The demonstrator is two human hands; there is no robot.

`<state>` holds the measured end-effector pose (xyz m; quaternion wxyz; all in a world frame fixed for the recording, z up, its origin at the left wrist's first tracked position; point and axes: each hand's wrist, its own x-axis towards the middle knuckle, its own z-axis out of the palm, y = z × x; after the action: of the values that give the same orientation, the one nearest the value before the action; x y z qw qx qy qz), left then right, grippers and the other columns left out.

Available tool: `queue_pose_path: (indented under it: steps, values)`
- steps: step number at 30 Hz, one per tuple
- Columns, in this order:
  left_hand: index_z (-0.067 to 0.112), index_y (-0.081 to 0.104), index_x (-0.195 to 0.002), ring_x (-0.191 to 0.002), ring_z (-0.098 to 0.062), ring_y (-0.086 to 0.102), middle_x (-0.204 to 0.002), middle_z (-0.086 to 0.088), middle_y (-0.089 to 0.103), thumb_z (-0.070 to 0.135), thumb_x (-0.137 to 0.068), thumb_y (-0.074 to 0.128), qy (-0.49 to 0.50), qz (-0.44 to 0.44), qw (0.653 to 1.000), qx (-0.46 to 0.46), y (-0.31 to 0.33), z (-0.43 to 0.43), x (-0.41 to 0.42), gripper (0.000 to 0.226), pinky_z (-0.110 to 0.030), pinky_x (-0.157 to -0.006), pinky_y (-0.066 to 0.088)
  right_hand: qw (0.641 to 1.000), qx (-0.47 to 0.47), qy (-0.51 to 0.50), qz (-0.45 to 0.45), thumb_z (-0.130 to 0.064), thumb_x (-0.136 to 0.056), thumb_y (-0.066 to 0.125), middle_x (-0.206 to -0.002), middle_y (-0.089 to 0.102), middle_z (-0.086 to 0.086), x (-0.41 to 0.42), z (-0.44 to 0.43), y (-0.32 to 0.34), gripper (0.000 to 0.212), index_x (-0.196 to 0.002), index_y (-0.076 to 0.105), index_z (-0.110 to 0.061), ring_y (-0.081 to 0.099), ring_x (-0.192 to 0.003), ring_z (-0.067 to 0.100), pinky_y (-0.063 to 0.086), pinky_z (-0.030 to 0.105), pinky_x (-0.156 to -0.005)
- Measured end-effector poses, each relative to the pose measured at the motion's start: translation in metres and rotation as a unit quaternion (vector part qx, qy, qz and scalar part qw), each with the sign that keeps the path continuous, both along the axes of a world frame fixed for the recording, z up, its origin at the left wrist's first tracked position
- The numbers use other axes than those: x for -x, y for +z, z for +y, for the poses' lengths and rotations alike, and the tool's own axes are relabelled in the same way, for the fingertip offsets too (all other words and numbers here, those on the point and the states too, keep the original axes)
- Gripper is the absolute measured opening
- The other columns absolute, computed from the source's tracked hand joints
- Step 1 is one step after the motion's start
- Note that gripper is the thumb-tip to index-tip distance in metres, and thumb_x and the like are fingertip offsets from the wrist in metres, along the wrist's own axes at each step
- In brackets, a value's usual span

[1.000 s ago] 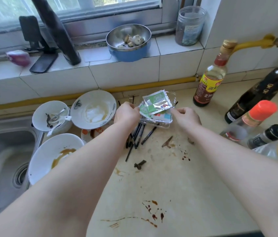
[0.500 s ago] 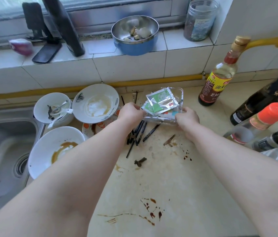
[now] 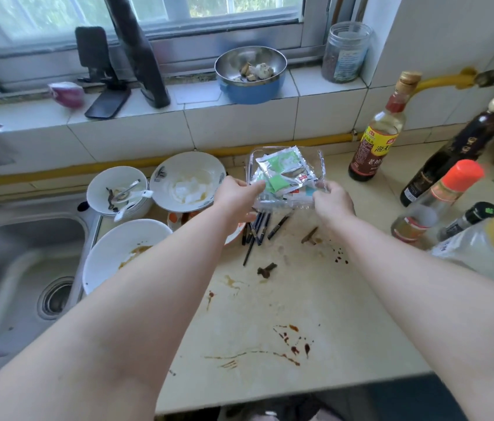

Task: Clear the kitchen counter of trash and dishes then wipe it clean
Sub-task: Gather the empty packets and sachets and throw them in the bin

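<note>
A clear plastic tray (image 3: 318, 161) filled with silver and green sauce packets (image 3: 283, 170) hangs tilted above the counter. My left hand (image 3: 235, 194) grips its left edge and my right hand (image 3: 332, 199) grips its near right corner. Under the tray lie several black chopsticks (image 3: 257, 229). The beige counter (image 3: 270, 302) carries brown sauce stains (image 3: 292, 338) and dark scraps (image 3: 267, 268). Dirty white bowls sit at left: one with spoons (image 3: 116, 191), one with white residue (image 3: 188, 180), one with brown sauce (image 3: 118, 250).
A steel sink (image 3: 15, 275) lies at far left. Sauce bottles (image 3: 376, 138) and condiment bottles (image 3: 440, 202) crowd the right side. On the window ledge stand a blue bowl (image 3: 251, 77), a jar (image 3: 345, 51), a phone (image 3: 107, 101) and an onion (image 3: 66, 94).
Both hands have raised the plastic tray with its packets off the counter; it now hangs tilted above the chopsticks. The view has shifted back a little.
</note>
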<state>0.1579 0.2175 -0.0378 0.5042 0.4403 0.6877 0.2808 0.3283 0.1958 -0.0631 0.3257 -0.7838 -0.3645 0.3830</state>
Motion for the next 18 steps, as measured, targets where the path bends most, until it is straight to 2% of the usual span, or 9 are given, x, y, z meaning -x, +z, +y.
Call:
queue_pose_path:
  steps: [4,6,9,13,15,18]
  values:
    - [0.007,0.046,-0.122,-0.097,-0.024,0.062,-0.113,-0.01,0.052,0.014,-0.091,0.061,-0.022,-0.008,1.0,-0.011,-0.001,-0.018,0.016,0.035,-0.036,-0.076,0.06,0.999,-0.014,-0.029,0.01,-0.021,-0.086,0.042,-0.124,0.061,0.008,0.023,-0.029,0.004,0.047,-0.133,0.048,-0.022,0.059,-0.109,0.029,0.049,0.039,-0.093]
    - [0.007,0.049,-0.123,-0.1,-0.029,0.063,-0.116,-0.012,0.056,0.01,-0.091,0.057,-0.043,0.001,0.999,-0.01,-0.004,-0.029,0.024,0.033,-0.042,-0.08,0.06,0.998,-0.023,-0.052,0.03,-0.023,-0.087,0.042,-0.117,0.062,0.007,0.035,-0.045,0.0,0.044,-0.13,0.048,-0.021,0.063,-0.103,0.03,0.052,0.046,-0.092]
    - [0.01,0.055,-0.114,-0.094,-0.029,0.067,-0.11,-0.013,0.063,0.013,-0.089,0.056,-0.07,0.027,0.997,-0.009,-0.007,-0.053,0.036,0.025,-0.046,-0.081,0.059,0.995,-0.029,-0.068,0.071,-0.023,-0.09,0.04,-0.101,0.059,0.006,0.048,-0.072,-0.009,0.037,-0.127,0.047,-0.018,0.065,-0.096,0.03,0.054,0.051,-0.087]
    - [0.014,0.057,-0.111,-0.088,-0.026,0.066,-0.1,-0.007,0.063,0.015,-0.091,0.054,-0.07,0.045,0.996,-0.018,-0.014,-0.089,0.052,0.021,-0.041,-0.077,0.061,0.997,-0.017,-0.049,0.064,-0.027,-0.088,0.043,-0.11,0.061,0.007,0.059,-0.11,-0.02,0.035,-0.122,0.049,-0.019,0.065,-0.098,0.029,0.053,0.05,-0.089]
    - [0.022,0.058,-0.104,-0.076,-0.022,0.062,-0.09,-0.004,0.063,0.017,-0.09,0.053,-0.071,0.057,0.995,-0.037,-0.019,-0.105,0.062,0.015,-0.038,-0.077,0.058,0.998,-0.008,-0.03,0.054,-0.029,-0.089,0.046,-0.109,0.06,0.003,0.063,-0.125,-0.024,0.037,-0.124,0.05,-0.018,0.063,-0.101,0.027,0.051,0.049,-0.093]
    - [0.027,0.062,-0.102,-0.068,-0.019,0.057,-0.082,-0.001,0.063,0.017,-0.091,0.053,-0.06,0.061,0.995,-0.056,-0.024,-0.133,0.078,0.017,-0.033,-0.07,0.053,0.999,-0.004,0.004,0.049,-0.027,-0.089,0.049,-0.095,0.061,-0.001,0.072,-0.15,-0.027,0.034,-0.12,0.053,-0.015,0.062,-0.101,0.026,0.052,0.048,-0.093]
